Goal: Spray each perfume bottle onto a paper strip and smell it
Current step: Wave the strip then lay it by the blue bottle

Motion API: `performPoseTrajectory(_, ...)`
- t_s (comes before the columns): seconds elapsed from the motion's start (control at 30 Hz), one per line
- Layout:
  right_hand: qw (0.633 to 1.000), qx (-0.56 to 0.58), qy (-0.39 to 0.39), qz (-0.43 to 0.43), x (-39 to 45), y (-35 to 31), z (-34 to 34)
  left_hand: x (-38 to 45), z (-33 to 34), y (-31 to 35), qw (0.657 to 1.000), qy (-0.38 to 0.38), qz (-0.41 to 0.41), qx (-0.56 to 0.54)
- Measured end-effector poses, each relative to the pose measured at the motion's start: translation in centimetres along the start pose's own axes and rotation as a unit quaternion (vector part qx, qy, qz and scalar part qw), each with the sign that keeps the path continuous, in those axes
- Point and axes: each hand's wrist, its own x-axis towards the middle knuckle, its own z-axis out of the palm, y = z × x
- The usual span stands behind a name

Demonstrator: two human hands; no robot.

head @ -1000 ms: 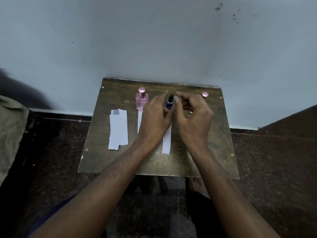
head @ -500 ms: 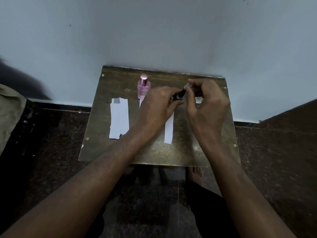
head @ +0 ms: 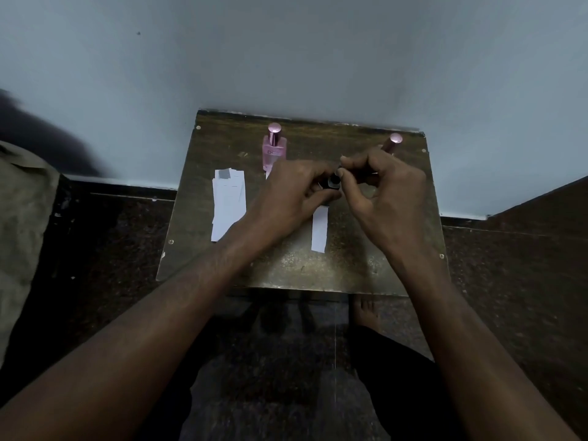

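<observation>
My left hand (head: pixel 292 198) grips a small dark perfume bottle (head: pixel 333 180) above the middle of the wooden table (head: pixel 350 268). My right hand (head: pixel 381 198) pinches the bottle's cap end with thumb and fingertips. One white paper strip (head: pixel 319 230) lies on the table just below both hands. At the back stands a pink perfume bottle (head: pixel 274 151) with a pink cap. A second pink-capped bottle (head: pixel 395 140) shows behind my right hand, its body mostly hidden.
A stack of white paper strips (head: pixel 228 203) lies at the table's left. The table stands against a pale wall. The floor around it is dark, a cloth (head: pixel 22 218) lies at the far left, and my foot (head: pixel 366 310) shows under the front edge.
The dark bottle has tilted from upright and come lower and closer between my hands. My right fingers have closed on its top end. The view has shifted slightly.
</observation>
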Motion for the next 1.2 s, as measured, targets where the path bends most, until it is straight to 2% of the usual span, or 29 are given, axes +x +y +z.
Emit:
performPoseTrajectory(0.17, 1.000, 0.006, -0.023, -0.017, -0.4, -0.2, 0.6, -0.8, -0.3, -0.5, 1.000, 0.010, -0.007, -0.017)
performPoseTrajectory(0.37, 0.993, 0.115, -0.011, 0.019, 0.0, -0.5, 0.0, -0.7, -1.4, 0.0, 0.996, 0.072, -0.004, -0.058)
performPoseTrajectory(0.47, 0.995, 0.079, -0.042, 0.042, -0.4, 0.1, 0.0, -0.4, -1.6, -0.3, 0.994, 0.096, -0.008, -0.055)
performPoseTrajectory(0.53, 0.995, 0.031, -0.076, 0.054, -0.8, 0.7, 0.1, -0.1, -1.1, -0.2, 0.995, 0.080, -0.007, -0.065)
performPoseTrajectory(0.67, 0.992, 0.039, -0.081, 0.090, -0.9, 0.9, 0.4, 0.0, -0.5, -0.5, 0.995, 0.084, -0.007, -0.050)
performPoseTrajectory(0.77, 0.990, 0.031, -0.062, 0.126, -0.6, 1.3, 0.8, -0.5, -0.7, -1.2, 0.996, 0.087, -0.023, -0.007)
performPoseTrajectory(0.87, 0.983, 0.055, -0.038, 0.169, -0.5, 1.8, 0.5, -1.4, -0.8, -1.6, 0.998, 0.045, -0.016, 0.051)
performPoseTrajectory(1.03, 0.984, 0.029, -0.062, 0.163, -0.7, 2.1, 0.5, -2.9, 0.7, -2.0, 0.993, -0.013, -0.035, 0.109)
performPoseTrajectory(1.2, 0.986, 0.018, -0.064, 0.151, -1.2, 2.2, 1.0, -2.9, 1.4, -1.8, 0.990, -0.010, -0.046, 0.133)
